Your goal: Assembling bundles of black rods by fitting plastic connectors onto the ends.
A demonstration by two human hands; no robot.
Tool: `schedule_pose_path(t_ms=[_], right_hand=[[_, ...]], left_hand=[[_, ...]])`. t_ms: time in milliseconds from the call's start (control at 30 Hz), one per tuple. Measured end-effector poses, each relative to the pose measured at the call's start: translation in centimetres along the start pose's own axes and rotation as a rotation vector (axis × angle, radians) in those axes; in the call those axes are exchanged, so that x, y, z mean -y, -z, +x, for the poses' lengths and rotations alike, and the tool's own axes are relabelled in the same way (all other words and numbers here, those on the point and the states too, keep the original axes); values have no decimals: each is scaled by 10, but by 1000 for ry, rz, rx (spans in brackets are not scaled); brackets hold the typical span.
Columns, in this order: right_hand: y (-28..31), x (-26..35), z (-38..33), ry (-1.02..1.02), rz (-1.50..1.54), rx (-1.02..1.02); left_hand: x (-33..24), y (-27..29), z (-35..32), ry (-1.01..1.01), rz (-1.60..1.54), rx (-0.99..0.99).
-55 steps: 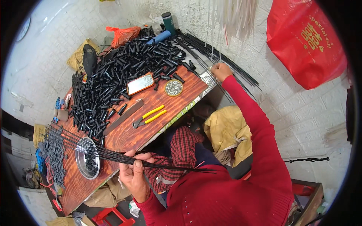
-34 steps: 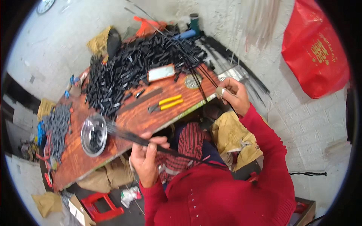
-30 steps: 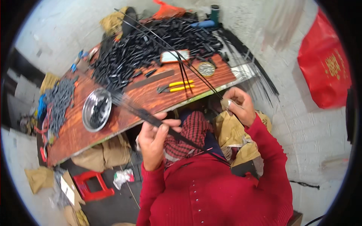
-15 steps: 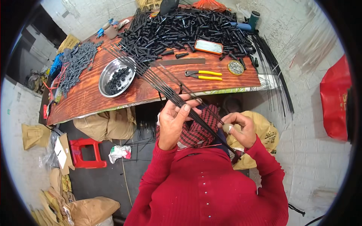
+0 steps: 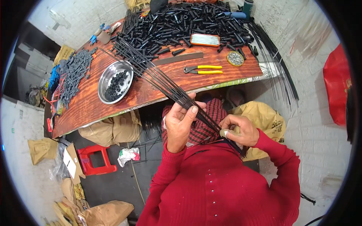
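Observation:
A bundle of thin black rods (image 5: 162, 84) slants from above the table down toward my lap. My left hand (image 5: 180, 126) grips it around the middle, thumb on top and fingers underneath. Near the bundle's lower end my right hand (image 5: 244, 130) is closed at the rods, its fingers bent; a beige covering (image 5: 227, 133) shows at its thumb. Exactly how many rods it pinches cannot be made out. Beyond the rods, on the table, a steel bowl (image 5: 113, 69) holds small black rings. Cutting pliers (image 5: 207, 70) with yellow handles lie to the right of the bundle.
The wooden table (image 5: 86, 115) carries a large heap of black tubular parts (image 5: 169, 30), grey parts (image 5: 77, 71), a flat metal bar (image 5: 181, 57), an orange-rimmed box (image 5: 204, 40) and a round tin (image 5: 235, 58). More rods (image 5: 277, 62) overhang the right edge. A red stool (image 5: 83, 162) stands at left.
My right hand has come in against the bundle; a single rod that stood apart from it earlier now runs close along it. The view has shifted slightly.

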State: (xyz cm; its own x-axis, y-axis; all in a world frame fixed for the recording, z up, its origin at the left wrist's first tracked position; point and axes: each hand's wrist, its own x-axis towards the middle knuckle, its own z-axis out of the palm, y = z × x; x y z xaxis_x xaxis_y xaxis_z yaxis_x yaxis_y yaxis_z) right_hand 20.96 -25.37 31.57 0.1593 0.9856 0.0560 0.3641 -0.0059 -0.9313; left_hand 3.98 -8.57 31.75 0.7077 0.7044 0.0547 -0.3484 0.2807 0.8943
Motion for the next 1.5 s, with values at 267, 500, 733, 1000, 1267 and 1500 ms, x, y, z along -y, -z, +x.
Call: schedule_pose_path(t_ms=[267, 500, 733, 1000, 1267, 1500], right_hand=[[-18, 14, 39, -51, 217, 74], [-35, 15, 56, -38, 143, -31], [-37, 18, 56, -65, 150, -88], [-42, 16, 56, -98, 225, -126], [-42, 22, 55, -82, 229, -104], [-44, 22, 51, -63, 237, -88]], left_hand=[[2, -1, 1, 33, 42, 26], [3, 6, 2, 37, 25, -25], [5, 8, 7, 79, -58, 18], [8, 12, 7, 51, -70, 20], [8, 12, 4, 27, -92, 39], [8, 12, -2, 0, -73, 39]])
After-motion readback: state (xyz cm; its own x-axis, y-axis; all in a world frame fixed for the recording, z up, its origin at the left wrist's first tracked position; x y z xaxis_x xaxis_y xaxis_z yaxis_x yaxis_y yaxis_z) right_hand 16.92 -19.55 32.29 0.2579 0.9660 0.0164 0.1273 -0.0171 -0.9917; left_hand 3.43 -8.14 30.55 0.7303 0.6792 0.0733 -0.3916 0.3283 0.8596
